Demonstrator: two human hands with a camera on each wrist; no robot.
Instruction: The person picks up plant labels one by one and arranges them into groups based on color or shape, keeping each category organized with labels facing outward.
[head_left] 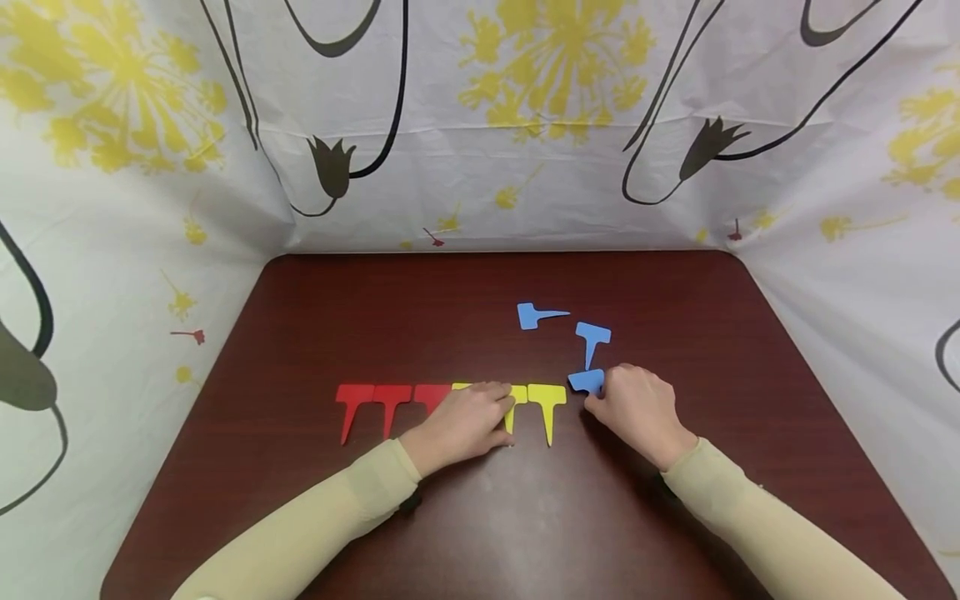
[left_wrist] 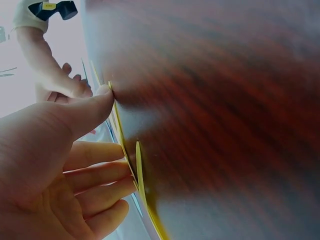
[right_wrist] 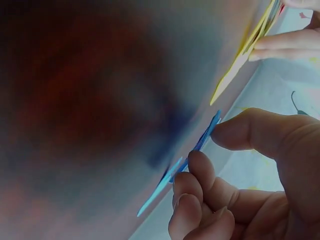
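My right hand [head_left: 640,410] pinches a blue T-shaped plant label [head_left: 587,382] between thumb and curled fingers, near the right end of a row of labels; its stem is hidden by the hand. The same blue label [right_wrist: 206,132] shows edge-on in the right wrist view. Over the yellow part of the row lies my left hand [head_left: 467,421], fingers loosely extended. Its fingertips and thumb [left_wrist: 102,102] touch a yellow label [left_wrist: 119,131]. Another yellow label [head_left: 547,408] lies uncovered at its right, stem toward me.
Red T-shaped labels [head_left: 356,400] continue the row at the left, the last partly under the left hand. Beyond the right hand lie two more blue labels, one sideways [head_left: 529,316], one angled [head_left: 593,335]. The dark wooden table [head_left: 360,317] meets a patterned curtain [head_left: 450,192].
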